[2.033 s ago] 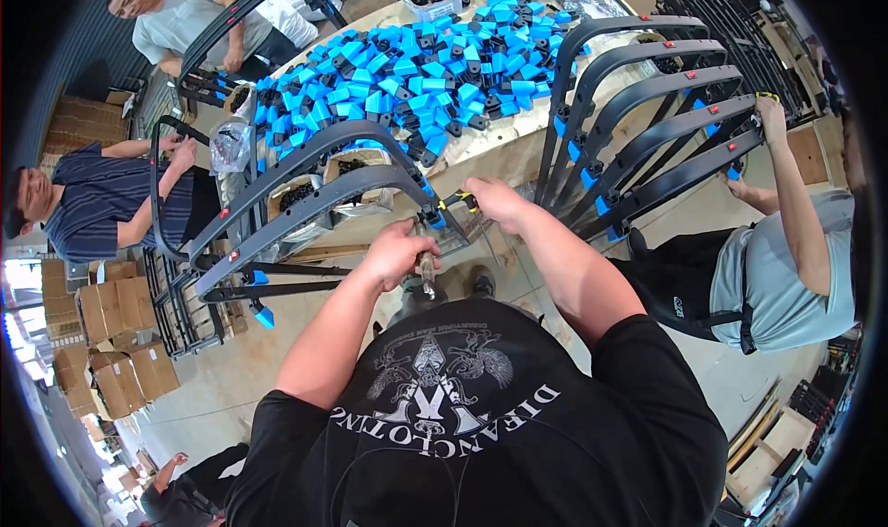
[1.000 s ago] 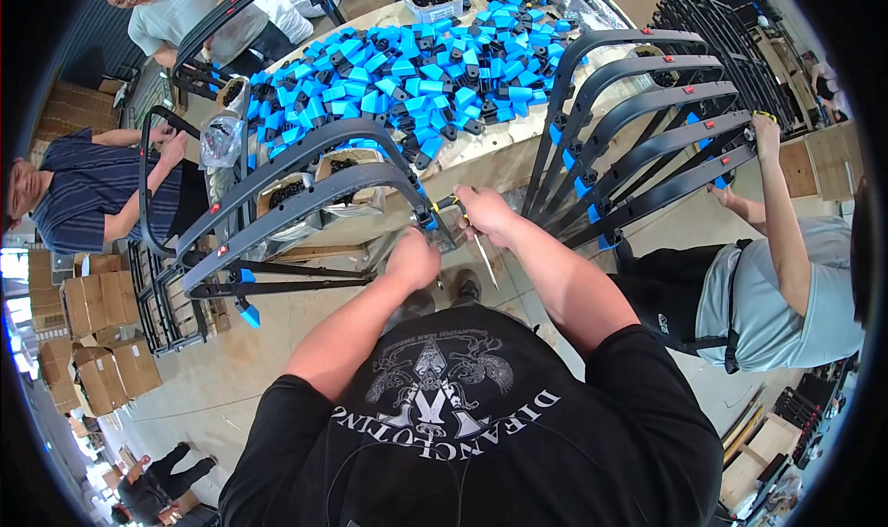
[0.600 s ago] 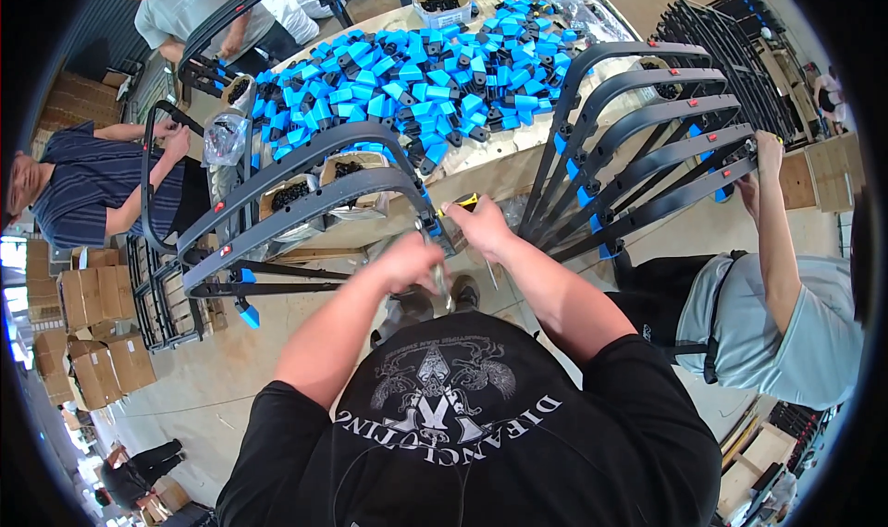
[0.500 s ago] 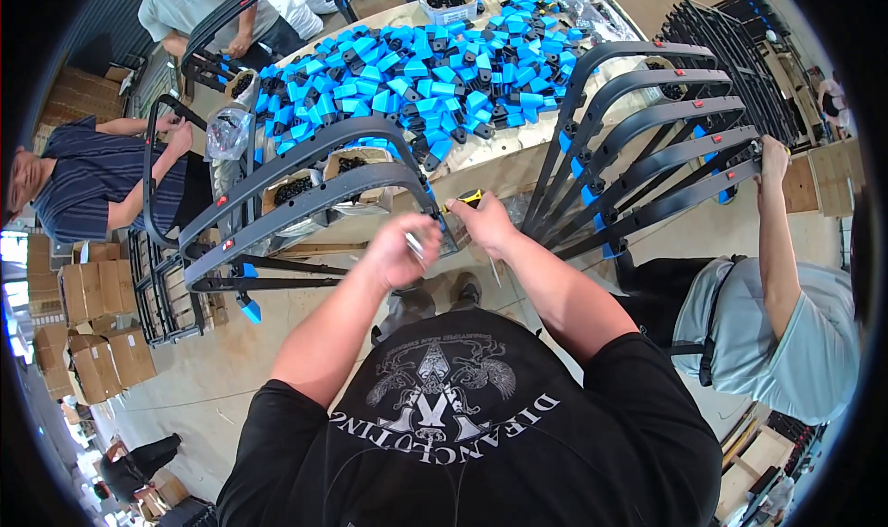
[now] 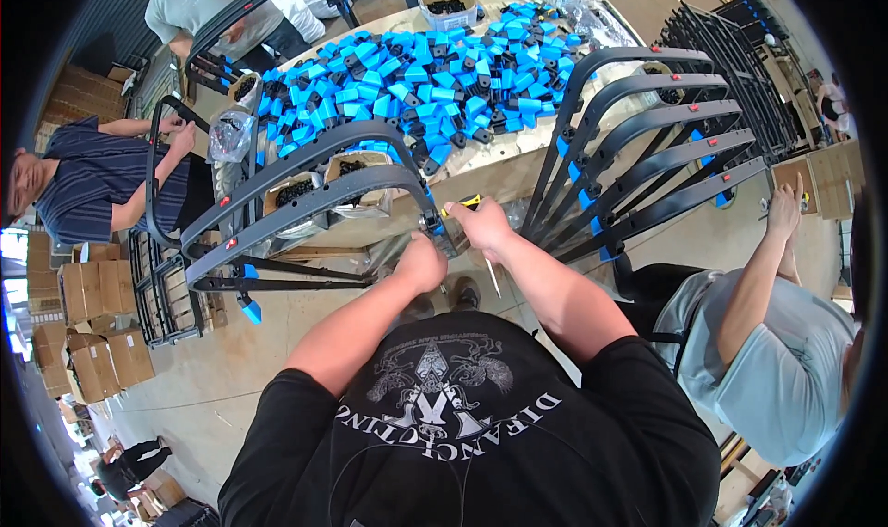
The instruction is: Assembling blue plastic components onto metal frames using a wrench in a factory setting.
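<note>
Black frame (image 5: 324,197) just beyond left grip (image 5: 424,263) (yellow tool (image 5: 469,202) in right grip (image 5: 484,226))

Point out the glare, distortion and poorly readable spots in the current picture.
Head view: patches at the far left edge are blown out to white, and highlights streak the clear plastic bag; head view: the corners are black, and the cardboard boxes look slanted near the left rim; head view: detail around the left hand's fingertips is too small to read.
</note>
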{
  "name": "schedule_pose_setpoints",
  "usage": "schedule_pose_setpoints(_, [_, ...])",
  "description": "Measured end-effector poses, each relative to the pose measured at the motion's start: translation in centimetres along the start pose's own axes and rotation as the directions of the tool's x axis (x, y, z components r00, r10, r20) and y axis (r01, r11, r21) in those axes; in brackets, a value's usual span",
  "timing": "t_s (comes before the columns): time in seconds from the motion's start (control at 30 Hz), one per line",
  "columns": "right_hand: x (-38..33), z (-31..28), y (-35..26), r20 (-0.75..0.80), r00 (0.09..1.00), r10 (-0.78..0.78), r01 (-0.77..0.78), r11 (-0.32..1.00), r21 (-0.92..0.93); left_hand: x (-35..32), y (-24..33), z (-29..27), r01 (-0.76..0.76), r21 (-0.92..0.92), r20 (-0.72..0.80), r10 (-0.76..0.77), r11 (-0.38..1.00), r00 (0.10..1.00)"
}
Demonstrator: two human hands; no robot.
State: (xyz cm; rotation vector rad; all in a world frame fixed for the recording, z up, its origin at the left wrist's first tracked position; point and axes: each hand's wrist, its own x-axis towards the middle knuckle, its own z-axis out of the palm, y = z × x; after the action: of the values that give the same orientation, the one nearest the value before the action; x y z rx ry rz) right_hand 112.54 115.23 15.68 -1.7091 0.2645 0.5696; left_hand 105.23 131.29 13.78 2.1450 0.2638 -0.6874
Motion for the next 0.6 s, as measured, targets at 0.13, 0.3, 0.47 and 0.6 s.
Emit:
schedule_pose_setpoints(0.13, [0.7, -0.4, -0.4, 0.004, 1.0, 0.005, -0.005, 1.0, -0.008, -0.4, 2.1, -4.3, 0.446, -0.895, 0.446, 0.1, 0.03, 0.889])
schedule_pose_setpoints(0.3, [0.8, 0.1, 0.2, -0.065, 0.998, -0.014, 0.005, 0.992, -0.127, -1.6, 1.8, -0.9, 0.029, -0.338, 0.136, 0.018, 0.941, 0.991])
schedule_pose_setpoints(0.47, [0.6, -0.5, -0.6, -0.023, 1.0, 0.007, -0.009, 0.995, -0.104, 0.0, 1.4, -4.1, 0.477, -0.869, 0.495, 0.182, 0.132, 0.85])
schedule_pose_setpoints(0.6, [0.5, -0.2, -0.2, -0.012, 1.0, -0.007, 0.005, 0.995, -0.101, 0.2, -0.9, 0.5, -0.099, -0.003, -0.063, 0.098, 0.995, 0.993])
